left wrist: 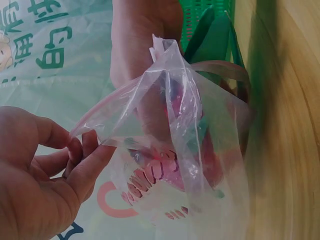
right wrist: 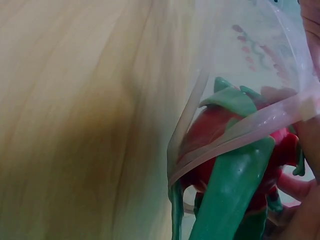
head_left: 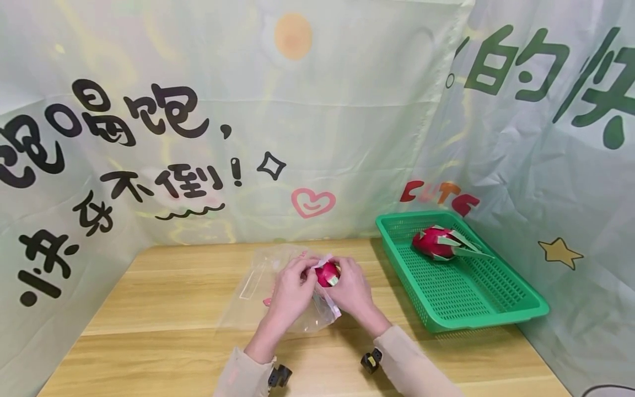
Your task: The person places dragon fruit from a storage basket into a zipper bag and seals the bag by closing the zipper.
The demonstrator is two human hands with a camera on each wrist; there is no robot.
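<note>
A clear plastic bag (head_left: 253,298) with pink print is held up over the wooden table. My left hand (head_left: 292,286) pinches the bag's rim between thumb and fingers, pulling the mouth wide in the left wrist view. In my right hand (head_left: 354,286) is a red dragon fruit (head_left: 326,274) with green scales, partway inside the bag's mouth. The right wrist view shows the pinkish bag rim (right wrist: 240,127) crossing the fruit, its long green leaves (right wrist: 232,190) still outside. Through the film, the fruit's red skin (left wrist: 212,170) shows in the left wrist view.
A green perforated basket (head_left: 466,298) stands at the table's right side. Another dragon fruit (head_left: 431,242) lies in its far part. Printed cloth walls (head_left: 347,138) enclose the wooden table (head_left: 163,298) at the back and sides.
</note>
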